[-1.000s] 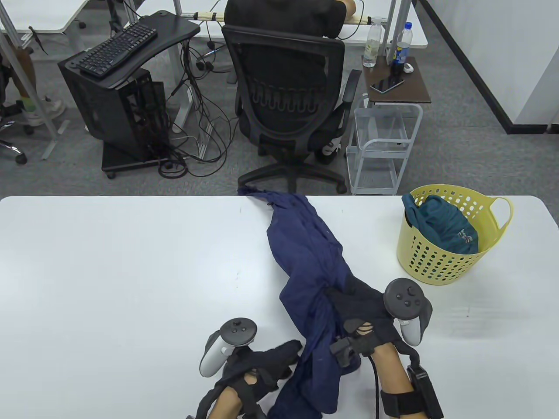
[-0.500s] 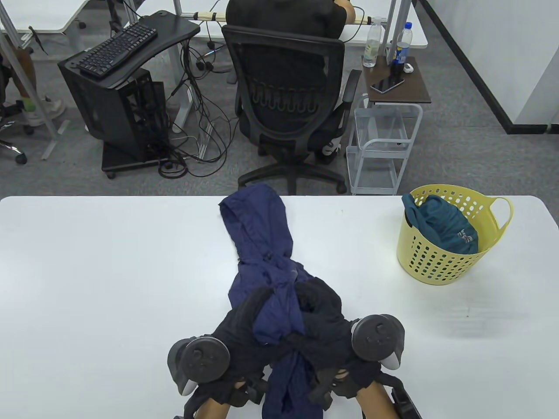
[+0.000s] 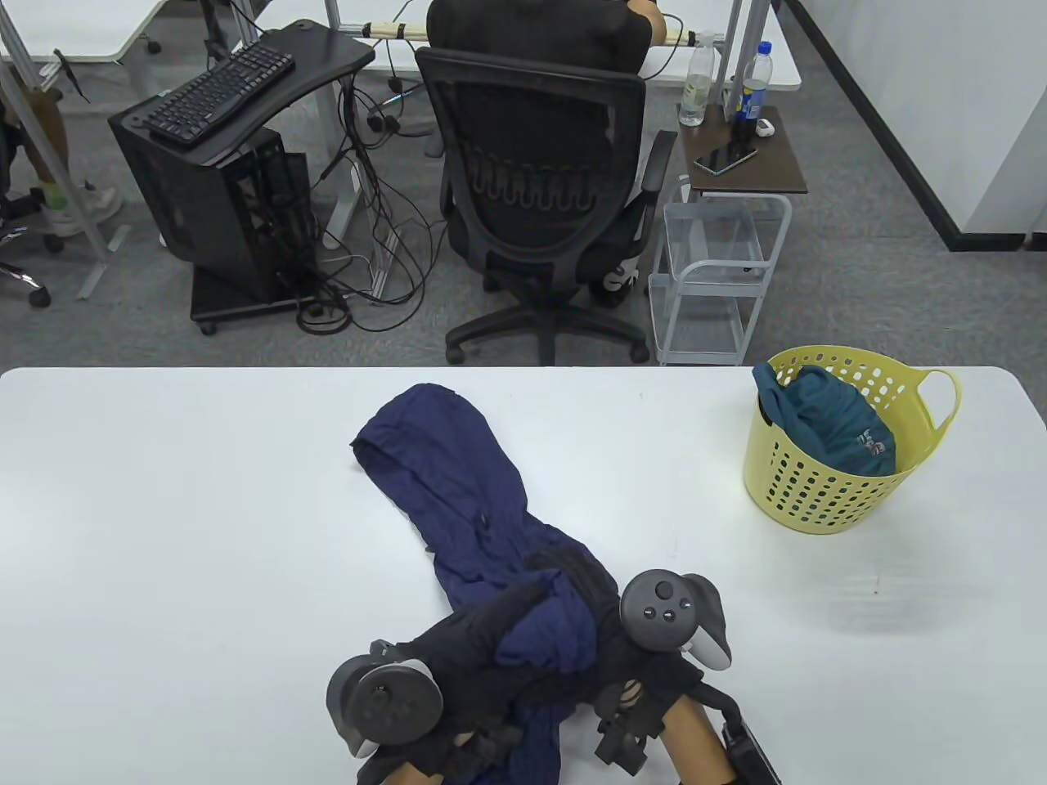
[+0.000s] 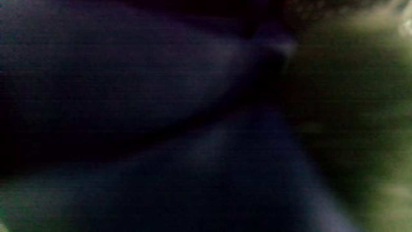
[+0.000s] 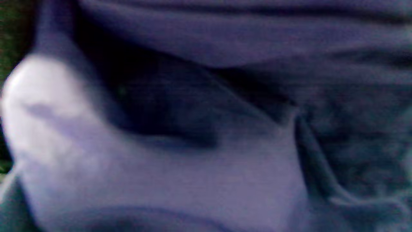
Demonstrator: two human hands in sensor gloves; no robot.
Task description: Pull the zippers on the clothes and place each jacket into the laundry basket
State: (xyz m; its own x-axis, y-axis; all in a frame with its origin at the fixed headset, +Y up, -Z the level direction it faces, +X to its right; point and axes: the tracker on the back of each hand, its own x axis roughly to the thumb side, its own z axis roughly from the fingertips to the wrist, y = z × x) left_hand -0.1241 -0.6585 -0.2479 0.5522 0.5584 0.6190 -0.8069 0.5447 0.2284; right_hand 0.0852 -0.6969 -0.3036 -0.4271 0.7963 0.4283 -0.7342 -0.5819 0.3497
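Observation:
A navy hooded jacket (image 3: 458, 482) lies bunched on the white table (image 3: 180, 523), hood toward the far left, its lower part gathered at the near edge. My left hand (image 3: 491, 625) grips the bunched cloth from the left, fingers curled over it. My right hand (image 3: 585, 585) grips the same bundle from the right, its tracker on top. Both wrist views show only blurred navy fabric (image 4: 161, 96) (image 5: 206, 129) pressed close to the lens. A yellow laundry basket (image 3: 826, 491) at the far right holds a teal jacket (image 3: 826, 421).
The table's far edge runs just beyond the hood. Behind it stand an office chair (image 3: 540, 180) with a seated person, a white wire cart (image 3: 720, 278) and a computer stand (image 3: 221, 188). Bare table lies between the jacket and the basket.
The jacket was dragged off the far edge toward me and swung left, its hood now flat on the table. My left hand took hold of the bundle; both hands moved nearer and left.

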